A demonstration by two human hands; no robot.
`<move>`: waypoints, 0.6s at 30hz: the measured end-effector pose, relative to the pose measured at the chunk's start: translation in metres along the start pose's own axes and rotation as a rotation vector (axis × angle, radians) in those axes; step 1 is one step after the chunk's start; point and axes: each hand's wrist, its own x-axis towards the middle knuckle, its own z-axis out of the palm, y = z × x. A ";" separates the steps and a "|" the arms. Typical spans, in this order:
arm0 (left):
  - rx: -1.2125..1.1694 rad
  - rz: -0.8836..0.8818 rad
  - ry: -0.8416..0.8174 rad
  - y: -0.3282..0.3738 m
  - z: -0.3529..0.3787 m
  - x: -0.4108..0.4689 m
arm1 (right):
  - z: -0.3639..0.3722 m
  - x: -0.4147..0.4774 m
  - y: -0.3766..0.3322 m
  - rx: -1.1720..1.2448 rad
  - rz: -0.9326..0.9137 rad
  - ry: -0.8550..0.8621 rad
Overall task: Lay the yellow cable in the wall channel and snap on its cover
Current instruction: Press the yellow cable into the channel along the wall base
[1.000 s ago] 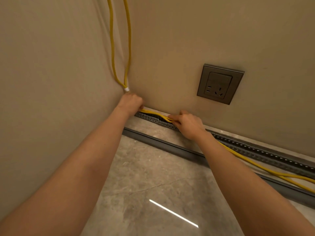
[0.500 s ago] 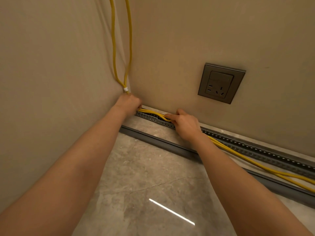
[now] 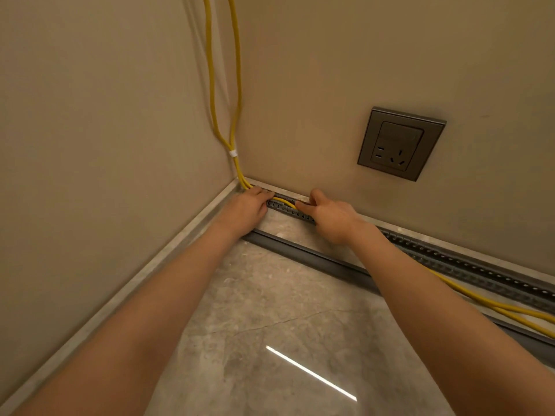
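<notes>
The yellow cable (image 3: 283, 201) drops down the far corner as 2 strands, bends into the slotted wall channel (image 3: 450, 262) at the foot of the far wall, and further right runs loose on the floor in front of it, so the laying step looks only begun. The left hand (image 3: 244, 210) presses flat on the bend at the corner while the right hand (image 3: 330, 216) pinches the cable just to its right; next it likely needs tucking in rightward. The long grey strip (image 3: 306, 256) nearer on the floor may be the cover, though I cannot tell, and the hands hide how deep the cable sits.
</notes>
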 end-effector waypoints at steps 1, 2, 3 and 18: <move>0.005 0.001 -0.011 0.001 -0.002 0.001 | 0.000 0.000 -0.002 0.025 0.006 0.001; -0.003 -0.001 -0.020 0.001 -0.004 0.002 | 0.001 0.001 -0.002 0.070 0.024 0.020; -0.019 -0.014 -0.029 0.002 -0.006 0.003 | 0.003 0.002 -0.003 0.133 0.053 0.055; 0.270 -0.197 -0.196 -0.004 -0.015 0.011 | 0.004 -0.009 -0.003 0.260 0.028 0.047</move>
